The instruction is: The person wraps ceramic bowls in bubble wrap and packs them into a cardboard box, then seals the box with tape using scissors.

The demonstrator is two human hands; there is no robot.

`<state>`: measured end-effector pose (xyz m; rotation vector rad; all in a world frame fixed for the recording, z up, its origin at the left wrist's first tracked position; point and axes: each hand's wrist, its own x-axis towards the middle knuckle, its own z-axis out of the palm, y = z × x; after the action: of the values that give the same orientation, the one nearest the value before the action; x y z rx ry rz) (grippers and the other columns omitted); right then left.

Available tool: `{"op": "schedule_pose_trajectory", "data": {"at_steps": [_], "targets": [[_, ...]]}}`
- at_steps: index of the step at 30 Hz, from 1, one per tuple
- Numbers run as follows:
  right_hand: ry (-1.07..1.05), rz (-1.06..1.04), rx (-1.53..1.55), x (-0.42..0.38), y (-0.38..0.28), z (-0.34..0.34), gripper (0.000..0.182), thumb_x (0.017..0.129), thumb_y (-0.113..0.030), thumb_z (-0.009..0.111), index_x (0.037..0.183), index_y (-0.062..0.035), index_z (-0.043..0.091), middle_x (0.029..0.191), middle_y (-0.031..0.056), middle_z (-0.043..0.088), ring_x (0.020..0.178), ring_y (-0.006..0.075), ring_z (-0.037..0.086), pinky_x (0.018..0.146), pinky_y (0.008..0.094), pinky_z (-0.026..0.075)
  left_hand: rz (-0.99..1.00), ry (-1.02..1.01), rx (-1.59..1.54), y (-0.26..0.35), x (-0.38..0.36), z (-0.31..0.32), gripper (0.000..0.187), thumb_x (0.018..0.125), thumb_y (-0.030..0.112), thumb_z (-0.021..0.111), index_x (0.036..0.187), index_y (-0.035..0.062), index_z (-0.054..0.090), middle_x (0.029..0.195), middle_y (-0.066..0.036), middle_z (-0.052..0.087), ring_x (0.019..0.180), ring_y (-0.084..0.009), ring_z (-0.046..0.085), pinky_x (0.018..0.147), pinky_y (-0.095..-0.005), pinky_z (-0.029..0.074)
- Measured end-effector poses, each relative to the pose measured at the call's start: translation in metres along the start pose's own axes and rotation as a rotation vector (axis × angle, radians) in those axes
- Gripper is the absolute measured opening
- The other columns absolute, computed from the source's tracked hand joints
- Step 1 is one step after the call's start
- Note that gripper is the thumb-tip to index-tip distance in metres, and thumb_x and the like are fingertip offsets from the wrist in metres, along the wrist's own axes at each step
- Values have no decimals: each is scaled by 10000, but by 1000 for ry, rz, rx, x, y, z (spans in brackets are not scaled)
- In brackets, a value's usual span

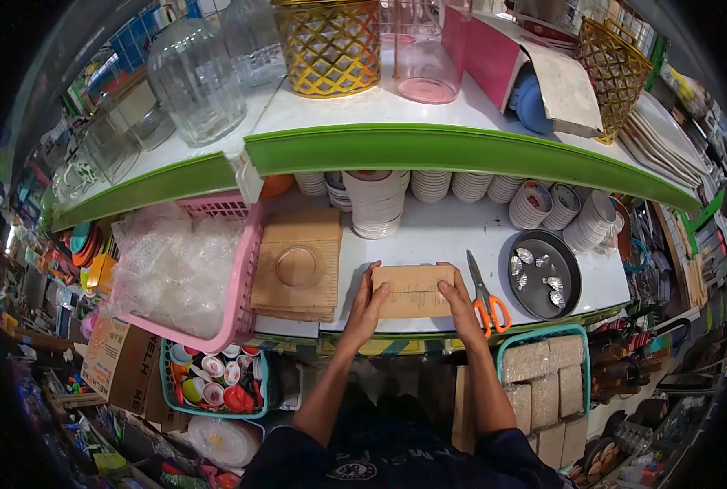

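A flat brown cardboard piece (415, 291), with a crease or slit across it and faint print, lies at the front of the white shelf. My left hand (367, 303) grips its left end, thumb on top. At the other end, my right hand (459, 301) holds it the same way, fingers round the edge. Orange-handled scissors (489, 305) rest just right of my right hand, blades pointing away. Further right is a dark round pan (544, 274) with several foil-wrapped pieces (552, 284). Left of my left hand sits a stack of cardboard sheets (297, 281) topped by a roll of clear tape (297, 266).
A pink basket (248, 281) of bubble wrap (180, 265) stands at left. Stacked white bowls (374, 204) line the back under the green-edged upper shelf (461, 151). Below are a teal basket of small dishes (217, 379) and a teal crate (504, 346) of wrapped packs (547, 383).
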<state>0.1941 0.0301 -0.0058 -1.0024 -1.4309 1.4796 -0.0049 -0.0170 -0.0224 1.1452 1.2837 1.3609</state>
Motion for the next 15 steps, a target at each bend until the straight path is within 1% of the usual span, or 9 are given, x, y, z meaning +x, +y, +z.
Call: {"op": "schedule_pose_trajectory", "data": {"at_steps": [4,6,8,9,10,12,13,14,15], "targets": [[23,3,-39,-1,3,0,495,960,-372,473,1347,-67,417,1266,134,485,1243,224,407,1068,330,272,-10,-5,-10,-1,0,1,577,980,315,499,1427,9,299,1389,-178,414,1310,-232,372,1079,-332,280],[36,9,-35,-4,7,1,542,951,-416,468,1360,-64,414,1296,136,473,1270,227,389,1085,337,251,-9,-13,-26,-2,-3,1,610,981,337,496,1442,1,278,1409,-205,397,1335,-254,357,1091,-338,272],[52,15,-56,-8,9,-3,564,938,-424,484,1368,-67,410,1313,125,463,1285,230,375,1093,339,240,-27,-30,13,-2,-5,4,654,979,349,498,1453,-24,247,1443,-238,355,1369,-287,324,1112,-354,254],[49,60,47,-7,25,-12,585,922,-432,502,1370,-68,410,1312,111,460,1283,229,372,1094,339,240,16,-36,55,-3,-10,6,701,973,367,503,1450,-64,225,1469,-257,312,1393,-324,288,1128,-371,238],[31,93,149,-14,12,-7,595,914,-432,500,1376,-69,404,1301,115,460,1270,228,377,1095,339,236,86,-29,204,2,-17,8,658,988,352,458,1460,-30,206,1445,-230,334,1344,-309,342,1103,-371,264],[-15,28,116,-33,-22,6,613,906,-438,500,1382,-72,381,1295,113,447,1256,225,379,1088,343,240,133,-66,215,26,-39,-1,650,989,327,441,1457,-42,181,1424,-258,337,1334,-330,350,1102,-386,261],[-38,-4,80,-39,-30,13,621,900,-440,504,1384,-74,370,1293,111,438,1254,226,378,1081,346,246,134,-55,216,42,-48,-9,650,989,327,441,1457,-42,181,1424,-258,337,1334,-330,350,1102,-386,261],[-61,-36,41,-44,-39,19,630,894,-443,507,1385,-77,359,1291,108,429,1252,228,377,1075,350,252,136,-72,187,58,-58,-19,672,978,323,468,1452,-58,182,1419,-280,331,1339,-357,345,1103,-393,269],[-88,-12,12,-49,-54,29,713,851,-466,553,1396,-72,317,1285,106,419,1249,228,375,1061,353,266,141,-90,159,72,-67,-29,695,967,319,496,1446,-75,184,1414,-303,326,1344,-384,340,1103,-401,278]]}}
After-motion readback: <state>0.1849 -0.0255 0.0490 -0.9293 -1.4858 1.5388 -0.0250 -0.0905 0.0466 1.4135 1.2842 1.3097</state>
